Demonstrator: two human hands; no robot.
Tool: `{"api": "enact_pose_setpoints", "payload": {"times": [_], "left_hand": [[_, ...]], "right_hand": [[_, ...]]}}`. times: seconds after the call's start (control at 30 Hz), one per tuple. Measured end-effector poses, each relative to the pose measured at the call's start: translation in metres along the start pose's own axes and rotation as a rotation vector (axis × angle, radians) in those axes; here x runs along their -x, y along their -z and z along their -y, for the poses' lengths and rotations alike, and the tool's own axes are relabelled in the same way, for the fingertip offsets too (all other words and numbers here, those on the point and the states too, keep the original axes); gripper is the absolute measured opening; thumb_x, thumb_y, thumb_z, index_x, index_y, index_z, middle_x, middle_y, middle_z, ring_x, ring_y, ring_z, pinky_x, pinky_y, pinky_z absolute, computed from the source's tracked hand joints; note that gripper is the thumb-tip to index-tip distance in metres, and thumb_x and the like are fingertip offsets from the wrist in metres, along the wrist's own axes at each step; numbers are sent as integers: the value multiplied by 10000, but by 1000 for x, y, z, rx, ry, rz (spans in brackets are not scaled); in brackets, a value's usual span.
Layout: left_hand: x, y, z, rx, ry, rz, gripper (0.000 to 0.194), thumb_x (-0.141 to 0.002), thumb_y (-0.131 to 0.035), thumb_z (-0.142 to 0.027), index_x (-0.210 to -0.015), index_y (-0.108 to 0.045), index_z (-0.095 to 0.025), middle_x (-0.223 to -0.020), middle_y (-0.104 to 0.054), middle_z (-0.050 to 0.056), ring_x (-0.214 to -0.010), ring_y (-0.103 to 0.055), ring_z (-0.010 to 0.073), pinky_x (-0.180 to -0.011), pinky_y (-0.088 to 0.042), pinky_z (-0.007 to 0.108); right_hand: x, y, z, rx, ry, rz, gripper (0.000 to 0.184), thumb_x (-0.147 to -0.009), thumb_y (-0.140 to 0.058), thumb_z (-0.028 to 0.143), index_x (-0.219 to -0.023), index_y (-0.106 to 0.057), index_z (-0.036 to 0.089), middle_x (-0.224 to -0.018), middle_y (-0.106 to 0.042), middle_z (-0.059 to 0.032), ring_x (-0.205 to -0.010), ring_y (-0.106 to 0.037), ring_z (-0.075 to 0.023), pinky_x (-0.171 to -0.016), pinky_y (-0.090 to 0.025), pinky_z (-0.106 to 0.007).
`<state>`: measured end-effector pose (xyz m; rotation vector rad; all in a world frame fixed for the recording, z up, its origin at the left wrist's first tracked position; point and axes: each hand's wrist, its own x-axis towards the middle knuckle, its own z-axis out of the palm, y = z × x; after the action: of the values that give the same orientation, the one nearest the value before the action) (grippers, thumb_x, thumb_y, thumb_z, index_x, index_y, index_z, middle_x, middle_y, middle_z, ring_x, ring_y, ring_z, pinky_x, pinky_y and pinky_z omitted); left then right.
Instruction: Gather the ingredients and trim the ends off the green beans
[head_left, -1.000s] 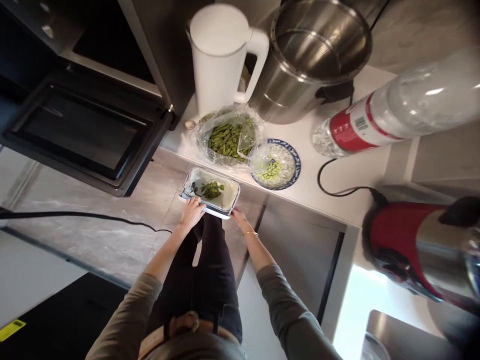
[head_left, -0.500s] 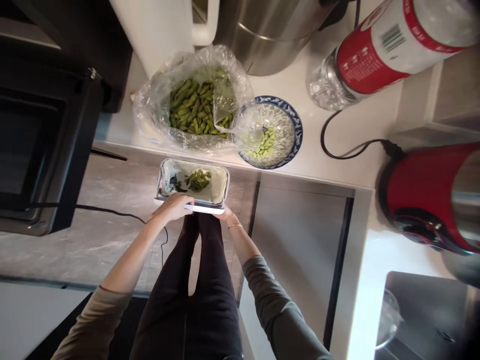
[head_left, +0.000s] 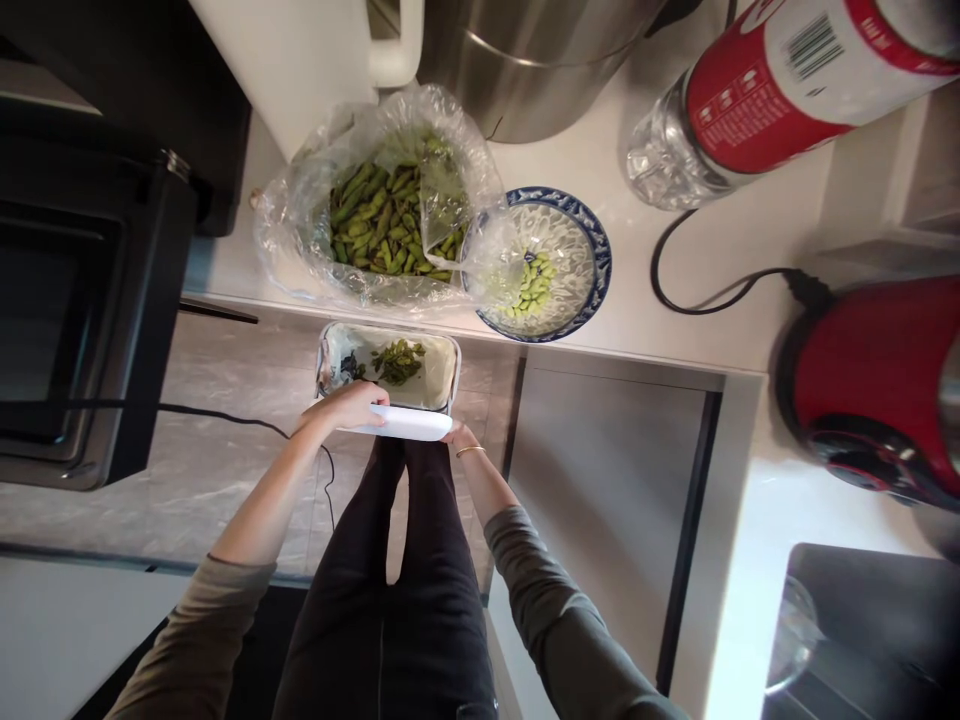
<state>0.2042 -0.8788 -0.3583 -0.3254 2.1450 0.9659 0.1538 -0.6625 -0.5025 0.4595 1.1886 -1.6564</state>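
Below the counter edge is a rectangular bin [head_left: 454,362] lined with a pale bag, with green pods and dark scraps inside. Along its near side runs a white lid [head_left: 412,423], tilted so its pale face shows. My left hand [head_left: 351,404] is closed over the lid's left part, thumb on the white face. At the lid's right end, my right hand [head_left: 460,437] grips the corner; most of its fingers are hidden behind it.
On the counter [head_left: 675,300] are a plastic bag of green soybean pods [head_left: 386,215], a blue-rimmed plate [head_left: 592,275] with shelled beans [head_left: 534,285], a plastic bottle [head_left: 765,95], a steel pot [head_left: 517,80] and a red appliance [head_left: 870,370]. A black oven-like appliance [head_left: 67,330] stands left.
The white lid has tipped, so more of its white face shows than before. Both hands have stayed on it. The camera view has shifted slightly.
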Motion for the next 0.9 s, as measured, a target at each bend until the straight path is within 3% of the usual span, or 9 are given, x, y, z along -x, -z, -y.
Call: {"api": "enact_pose_setpoints", "payload": {"times": [0.17,0.27,0.33,0.4,0.5,0.63,0.77,0.9], "left_hand": [[7,-11,0,-46,27,-76,107,-668,-718,-250,-776,-718,-252,-749,-694,-6,-692,-622,181,-629,-405,235],[15,-17,-4,-81,13,-146,109,-681,-731,-222,-786,-722,-251,-795,-690,15,-791,-646,208,-712,-444,248],[22,-20,-14,-57,3,-190,120,-689,-748,-227,-805,-727,-244,-826,-694,32,-854,-652,228,-782,-470,268],[31,-21,-32,15,-42,-277,150,-729,-733,-228,-879,-728,-237,-892,-712,46,-924,-653,237,-860,-484,292],[44,-19,-77,157,-211,-509,217,-877,-580,-212,-1057,-701,-225,-1022,-715,62,-984,-645,206,-929,-490,309],[53,-2,-146,117,-455,-870,309,-964,-479,-273,-1206,-671,-273,-1175,-653,82,-1102,-591,208,-1001,-463,362],[45,30,-192,-138,-549,-945,273,-935,-562,-274,-1168,-699,-314,-1221,-635,69,-1172,-531,247,-1023,-430,435],[29,56,-209,-175,-543,-970,180,-918,-596,-247,-1044,-724,-255,-1112,-695,59,-1158,-533,251,-1003,-439,432]], "right_hand": [[23,30,10,15,-96,-47,133,-758,-698,179,-890,-690,197,-897,-752,-37,-965,-690,-196,-941,-554,-354],[65,47,35,-38,-8,-132,182,-708,-627,146,-857,-700,220,-912,-772,-18,-1018,-698,-179,-1042,-500,-340],[100,45,59,-98,82,-159,268,-671,-606,123,-895,-711,225,-982,-773,-23,-1073,-691,-175,-1101,-454,-340],[133,30,86,-124,146,-107,375,-625,-612,89,-958,-720,223,-1067,-761,-36,-1130,-672,-181,-1140,-415,-335],[169,-7,130,-108,225,33,474,-630,-619,69,-1066,-711,229,-1201,-719,-51,-1217,-626,-204,-1164,-393,-363],[184,-53,189,-61,299,164,455,-685,-590,81,-1102,-703,223,-1222,-708,-59,-1226,-617,-219,-1135,-429,-417],[177,-74,240,0,298,244,431,-684,-577,77,-1069,-709,220,-1086,-756,-39,-1078,-683,-189,-1070,-484,-395],[167,-78,277,59,289,304,447,-658,-588,68,-1060,-705,223,-1033,-767,-28,-967,-705,-175,-1055,-486,-404]]}}
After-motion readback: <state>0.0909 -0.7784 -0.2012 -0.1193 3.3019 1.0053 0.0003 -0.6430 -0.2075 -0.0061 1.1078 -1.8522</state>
